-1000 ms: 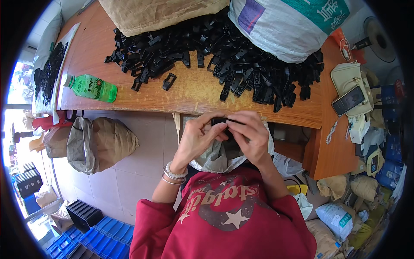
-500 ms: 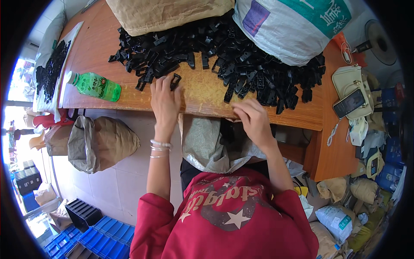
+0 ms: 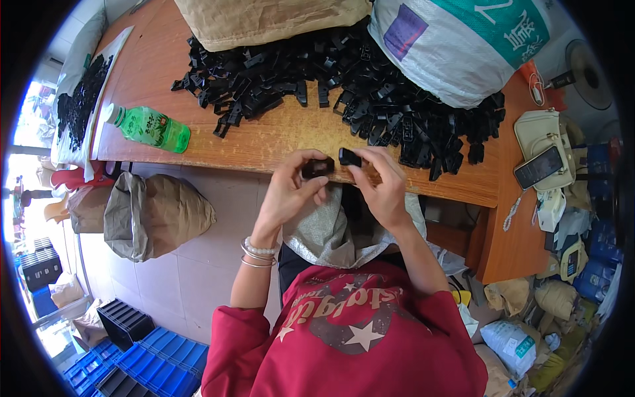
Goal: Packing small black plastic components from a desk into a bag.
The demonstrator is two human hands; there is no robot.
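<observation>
I am holding a small dark part (image 3: pixel 319 168) in my left hand (image 3: pixel 289 192), thumb and fingers curling narrowly round it, while my right hand (image 3: pixel 385 192) is pinching a black plastic piece (image 3: pixel 349 157) between thumb and fingers. The two are facing each other with a slight gap, by the near edge of the wooden table (image 3: pixel 297 132). Reckoning from my hands, a heap of black plastic parts (image 3: pixel 377 112) is spreading from ten to two o'clock. A brown paper sack (image 3: pixel 271 23) is resting against it at eleven, and a white woven bag (image 3: pixel 450 76) is bulging over it between one and two. A green bottle (image 3: pixel 152 128) is lying on its side between nine and ten. At three o'clock a phone (image 3: pixel 539 167) is leaning on a cream handbag (image 3: pixel 534 129). At six, a silvery-grey sack (image 3: pixel 312 228) is gaping below my hands.
</observation>
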